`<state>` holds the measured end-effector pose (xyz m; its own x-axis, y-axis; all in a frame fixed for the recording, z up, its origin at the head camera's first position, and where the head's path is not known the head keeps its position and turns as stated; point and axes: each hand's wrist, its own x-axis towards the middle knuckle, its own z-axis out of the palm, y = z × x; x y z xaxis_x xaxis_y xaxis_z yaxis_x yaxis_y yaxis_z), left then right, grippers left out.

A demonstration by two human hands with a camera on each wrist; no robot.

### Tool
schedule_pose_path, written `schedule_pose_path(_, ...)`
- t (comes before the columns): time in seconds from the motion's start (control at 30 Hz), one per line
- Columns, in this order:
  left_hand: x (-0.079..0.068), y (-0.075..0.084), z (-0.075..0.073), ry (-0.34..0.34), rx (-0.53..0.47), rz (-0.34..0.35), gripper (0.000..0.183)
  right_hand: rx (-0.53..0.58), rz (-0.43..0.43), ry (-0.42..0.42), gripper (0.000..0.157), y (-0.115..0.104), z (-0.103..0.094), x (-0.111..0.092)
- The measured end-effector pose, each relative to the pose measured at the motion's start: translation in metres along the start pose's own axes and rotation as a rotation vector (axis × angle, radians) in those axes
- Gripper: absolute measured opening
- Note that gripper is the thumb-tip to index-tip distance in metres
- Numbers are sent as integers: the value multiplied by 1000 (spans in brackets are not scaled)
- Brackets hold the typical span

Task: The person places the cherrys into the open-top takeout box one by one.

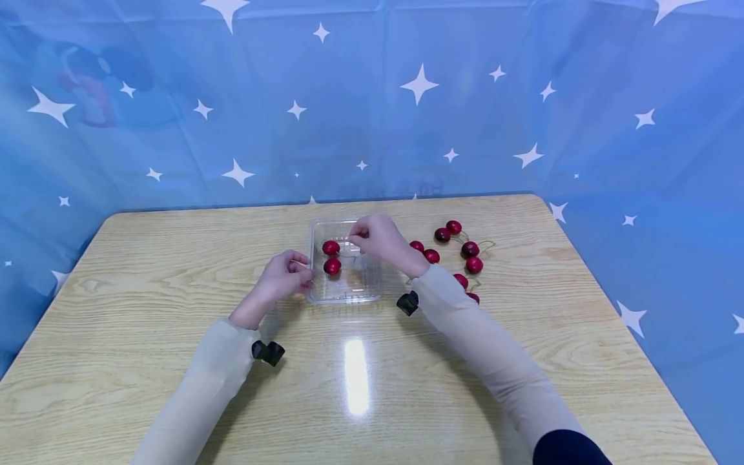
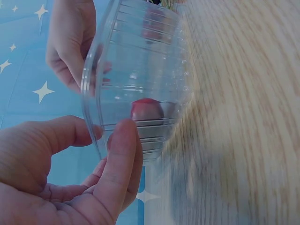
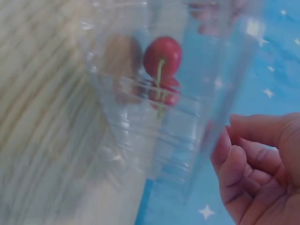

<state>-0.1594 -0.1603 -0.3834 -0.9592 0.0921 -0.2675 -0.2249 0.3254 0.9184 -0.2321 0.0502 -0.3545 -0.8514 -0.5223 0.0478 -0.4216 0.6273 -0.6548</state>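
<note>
glossy clear plastic box, shiny smooth cherries, wood-grained tabletop with sheen, backdrop probably cloth

Off-white long sleeves, dark fabric above right one, black wrist cameras, hands bare.

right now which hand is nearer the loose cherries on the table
Right. The right hand reaches over the clear container, left of the loose cherries; the left hand holds the container's left side, farther from them.

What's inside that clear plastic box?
Two red cherries lie inside the clear plastic box. In the head view, the right hand covers its upper right corner, hiding what is beneath.
</note>
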Motion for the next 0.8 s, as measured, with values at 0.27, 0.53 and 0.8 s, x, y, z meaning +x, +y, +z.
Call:
schedule_pose_path(0.27, 0, -1, 0, -5, -1, -7, 27, 83, -26, 48, 15, 5, -13, -11)
schedule_pose_path(0.53, 0, -1, 0, -6, 3, 6, 27, 90, -51, 104, 13, 7, -20, -20)
schedule_pose_path(0.8, 1, -2, 0, -8, -3, -2, 28, 110, -27, 136, 14, 9, -28, -28)
